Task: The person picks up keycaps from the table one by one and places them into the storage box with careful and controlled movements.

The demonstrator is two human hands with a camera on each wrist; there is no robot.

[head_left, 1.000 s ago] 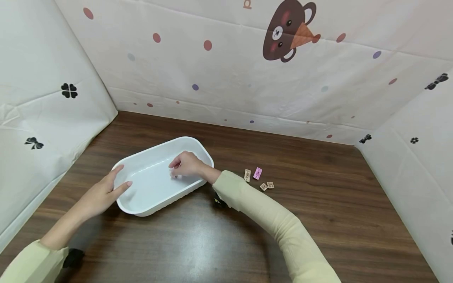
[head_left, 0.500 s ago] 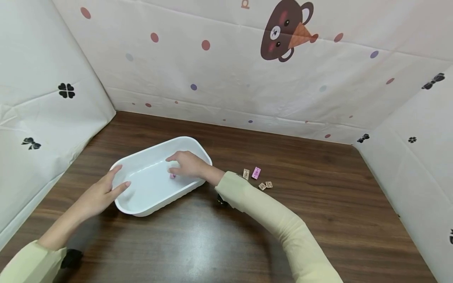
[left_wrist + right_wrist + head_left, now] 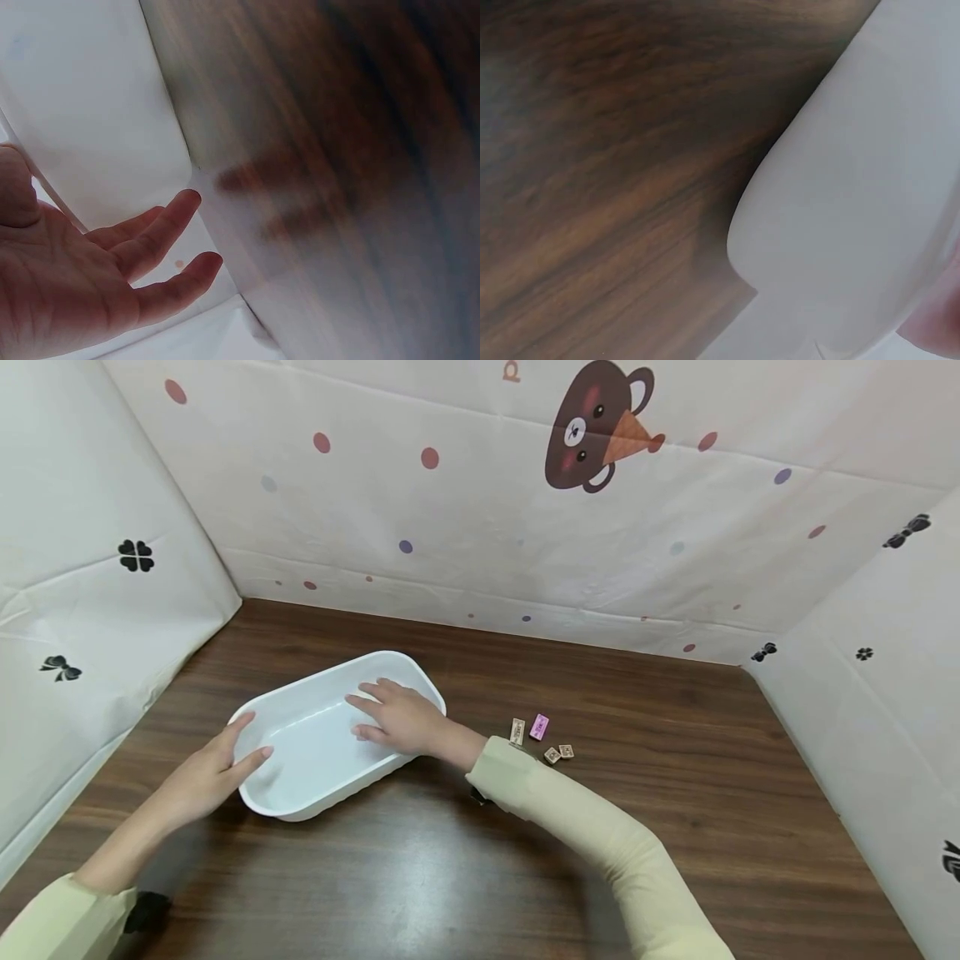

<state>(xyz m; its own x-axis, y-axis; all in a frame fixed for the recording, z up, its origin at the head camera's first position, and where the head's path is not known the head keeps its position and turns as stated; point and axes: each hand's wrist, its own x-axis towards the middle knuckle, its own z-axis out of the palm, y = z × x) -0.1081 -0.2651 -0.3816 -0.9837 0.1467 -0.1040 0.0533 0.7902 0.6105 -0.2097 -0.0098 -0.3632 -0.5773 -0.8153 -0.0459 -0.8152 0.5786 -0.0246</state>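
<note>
A white oblong plastic tub (image 3: 322, 793) stands on the table, left of centre in the head view. My left hand (image 3: 206, 777) is at its left end, thumb reaching over the rim and fingers loosely extended; the left wrist view shows this hand (image 3: 97, 270) with relaxed fingers beside the tub's outer wall (image 3: 90, 97). My right hand (image 3: 405, 720) hovers inside the tub's right half with spread fingers and nothing visible between them. The hand and forearm hide part of the tub's floor. In the right wrist view the tub wall (image 3: 847, 180) fills the right side.
Right of the tub lie small printed pieces: a beige rectangular piece (image 3: 517, 732), a pink rectangular piece (image 3: 539, 727), and two small beige squarish pieces (image 3: 558, 753). The brown wood-grain table (image 3: 675, 793) is bounded by white patterned cloth walls (image 3: 480, 510).
My right hand went from pinched fingers to spread ones inside the tub. A small pink piece seen under its thumb half a second ago is now out of sight. The left hand stays at the rim.
</note>
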